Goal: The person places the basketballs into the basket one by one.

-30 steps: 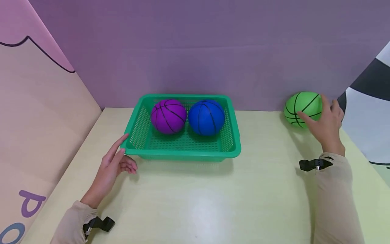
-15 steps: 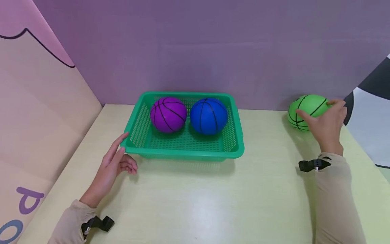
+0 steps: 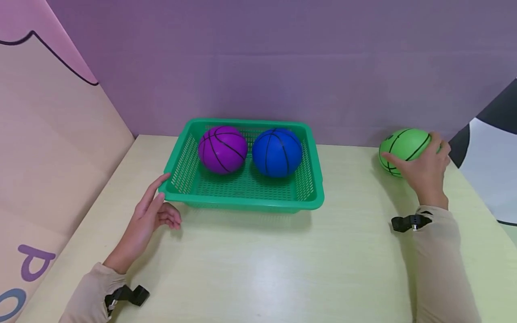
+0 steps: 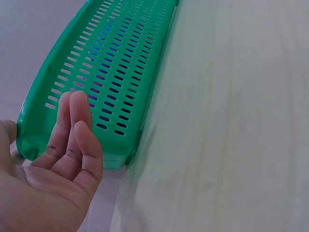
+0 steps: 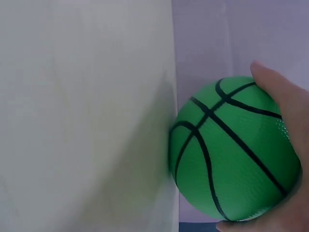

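Observation:
A green toy basketball with black lines is at the table's back right. My right hand holds it, thumb on the left side and fingers round the far right side. In the right wrist view the ball sits between thumb and fingers, against the table surface. My left hand pinches the near left corner of a green plastic basket between thumb and index finger. Its other fingers curl loosely beneath the rim, near the basket's slotted wall. A purple ball and a blue ball lie in the basket.
The pale table meets a purple backdrop just behind the basket and the green ball. A printed panel rises on the left, and a black-and-white one on the right.
My right hand's fingers have settled round the green ball, which has turned and shifted slightly left and nearer. The head view has tilted a little. My left hand stays at the basket corner.

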`<state>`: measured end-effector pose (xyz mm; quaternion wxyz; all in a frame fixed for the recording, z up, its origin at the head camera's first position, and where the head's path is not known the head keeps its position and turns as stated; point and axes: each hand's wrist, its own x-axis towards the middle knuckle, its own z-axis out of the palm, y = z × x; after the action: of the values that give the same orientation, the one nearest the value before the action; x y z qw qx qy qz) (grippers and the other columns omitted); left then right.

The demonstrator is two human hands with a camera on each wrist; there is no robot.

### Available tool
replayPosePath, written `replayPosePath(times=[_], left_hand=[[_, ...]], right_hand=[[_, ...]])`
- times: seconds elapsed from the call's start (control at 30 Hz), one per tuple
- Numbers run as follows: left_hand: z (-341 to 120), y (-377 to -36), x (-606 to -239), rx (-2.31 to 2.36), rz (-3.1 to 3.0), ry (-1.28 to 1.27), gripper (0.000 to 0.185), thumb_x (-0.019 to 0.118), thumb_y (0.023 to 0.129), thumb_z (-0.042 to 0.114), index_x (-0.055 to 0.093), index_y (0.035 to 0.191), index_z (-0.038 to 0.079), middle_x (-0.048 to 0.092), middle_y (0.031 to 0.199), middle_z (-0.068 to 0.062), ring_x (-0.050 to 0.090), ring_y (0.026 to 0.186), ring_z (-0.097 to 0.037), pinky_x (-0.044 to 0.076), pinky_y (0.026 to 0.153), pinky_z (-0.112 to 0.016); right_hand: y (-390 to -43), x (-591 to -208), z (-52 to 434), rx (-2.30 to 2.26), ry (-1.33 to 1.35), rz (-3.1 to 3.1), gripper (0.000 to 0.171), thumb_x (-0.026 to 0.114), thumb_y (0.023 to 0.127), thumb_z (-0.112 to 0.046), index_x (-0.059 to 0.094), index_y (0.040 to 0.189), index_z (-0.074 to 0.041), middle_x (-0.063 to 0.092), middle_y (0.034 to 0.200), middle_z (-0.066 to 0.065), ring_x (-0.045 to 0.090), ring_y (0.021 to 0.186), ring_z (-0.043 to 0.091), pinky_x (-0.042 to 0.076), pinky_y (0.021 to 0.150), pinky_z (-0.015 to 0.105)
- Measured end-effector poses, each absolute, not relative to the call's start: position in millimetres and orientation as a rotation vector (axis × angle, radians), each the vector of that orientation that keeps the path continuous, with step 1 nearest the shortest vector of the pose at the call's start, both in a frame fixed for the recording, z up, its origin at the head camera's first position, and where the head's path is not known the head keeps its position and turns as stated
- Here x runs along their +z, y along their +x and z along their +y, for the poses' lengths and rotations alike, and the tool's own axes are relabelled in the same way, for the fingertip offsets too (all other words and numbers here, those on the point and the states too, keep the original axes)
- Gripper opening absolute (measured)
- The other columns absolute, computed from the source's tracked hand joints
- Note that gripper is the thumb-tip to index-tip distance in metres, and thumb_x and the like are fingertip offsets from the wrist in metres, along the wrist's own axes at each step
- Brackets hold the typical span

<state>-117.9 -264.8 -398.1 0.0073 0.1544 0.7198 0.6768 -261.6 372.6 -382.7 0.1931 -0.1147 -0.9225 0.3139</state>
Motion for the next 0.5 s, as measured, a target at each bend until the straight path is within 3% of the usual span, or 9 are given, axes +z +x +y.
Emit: replayPosePath(times=[0.5], left_hand=[[-265.1, -116.9, -398.6, 2.115, 2.257, 0.472, 0.05, 0.028, 0.111, 0.028, 0.018, 0.16, 0.021, 0.067, 0.08, -0.018, 0.068, 0.067, -0.029, 0.057, 0.063, -0.033]], right_hand=[[-263.2, -388.5, 362.5, 0.817, -0.345, -2.56, 0.115, 0.079, 0.078, -0.053, 0.006, 0.158, -0.016, 0.006, 0.158, 0.022, 0.012, 0.141, 0.048, 0.028, 0.105, 0.072]])
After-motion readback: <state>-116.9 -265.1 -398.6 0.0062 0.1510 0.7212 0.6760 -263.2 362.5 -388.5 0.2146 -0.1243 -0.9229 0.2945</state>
